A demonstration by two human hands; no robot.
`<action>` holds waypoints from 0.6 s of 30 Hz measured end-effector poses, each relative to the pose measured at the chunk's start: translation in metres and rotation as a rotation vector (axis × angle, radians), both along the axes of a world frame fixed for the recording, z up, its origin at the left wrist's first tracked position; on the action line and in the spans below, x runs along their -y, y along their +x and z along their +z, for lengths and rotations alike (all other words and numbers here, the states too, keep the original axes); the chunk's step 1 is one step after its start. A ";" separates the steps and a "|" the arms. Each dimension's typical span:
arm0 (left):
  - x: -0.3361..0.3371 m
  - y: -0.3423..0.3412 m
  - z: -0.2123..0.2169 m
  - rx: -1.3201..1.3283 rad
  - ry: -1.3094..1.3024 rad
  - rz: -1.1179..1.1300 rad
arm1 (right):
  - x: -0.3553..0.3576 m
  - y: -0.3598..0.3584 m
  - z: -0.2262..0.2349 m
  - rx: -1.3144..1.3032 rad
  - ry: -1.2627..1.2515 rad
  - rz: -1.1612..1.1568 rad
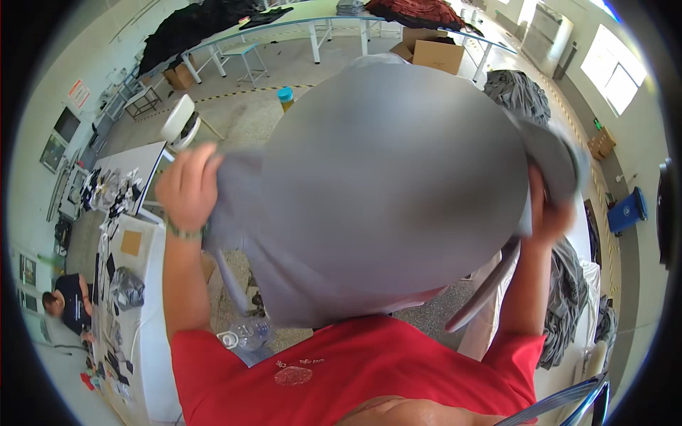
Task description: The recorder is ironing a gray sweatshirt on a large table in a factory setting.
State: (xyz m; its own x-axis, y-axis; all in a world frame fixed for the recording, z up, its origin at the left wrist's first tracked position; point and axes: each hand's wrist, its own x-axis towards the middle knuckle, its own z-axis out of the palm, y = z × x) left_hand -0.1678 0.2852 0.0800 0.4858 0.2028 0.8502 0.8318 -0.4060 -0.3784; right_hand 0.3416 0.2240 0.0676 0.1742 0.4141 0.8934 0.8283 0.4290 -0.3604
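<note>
Grey cloth (362, 234) between both hands (189, 184)

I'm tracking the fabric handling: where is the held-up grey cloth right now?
In the head view, the grey cloth fills the middle, held between the left hand and right hand, pictured just above the red shirt.

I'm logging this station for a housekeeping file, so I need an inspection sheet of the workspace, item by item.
Surface: left table, white, with loose items on it.
Job's things: grey cloth, raised and spread between the hands; its middle is blurred.
Clutter: plastic bag and brown card on the left table; clear bottle near the body; grey heap at right.
Hands: left hand and right hand each grip the cloth.
Cables: strands at lower right, unclear whether cables.
Surroundings: co-worker and chair at left; open box ahead; blue bin at right.
</note>
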 end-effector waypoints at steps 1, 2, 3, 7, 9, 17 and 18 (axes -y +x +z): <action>-0.035 -0.003 0.009 -0.030 -0.004 0.018 | -0.022 -0.024 0.031 -0.047 -0.224 -0.198; -0.071 -0.007 0.019 -0.061 -0.005 0.037 | -0.069 -0.024 0.040 -0.053 -0.134 -0.077; -0.112 -0.004 0.026 -0.019 -0.065 0.037 | -0.111 -0.029 0.058 -0.005 -0.238 -0.173; -0.207 0.042 -0.001 0.197 -0.337 -0.042 | -0.219 -0.030 0.047 0.121 -0.438 -0.290; -0.194 0.079 -0.045 0.331 -0.552 -0.255 | -0.233 -0.027 -0.010 0.124 -0.460 -0.188; -0.136 0.099 -0.271 0.084 -1.047 -0.506 | 0.079 -0.040 -0.354 -0.344 -0.931 -0.293; -0.138 0.105 -0.257 0.165 -1.096 -0.537 | 0.142 -0.043 -0.400 -0.562 -0.856 -0.430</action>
State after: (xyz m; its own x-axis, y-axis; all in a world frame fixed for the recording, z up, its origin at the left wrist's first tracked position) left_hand -0.0628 0.4236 -0.1768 0.6303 0.6558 0.4155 0.4673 -0.7479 0.4715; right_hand 0.2989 0.0822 -0.3324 0.7421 0.6643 0.0895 0.4736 -0.4251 -0.7713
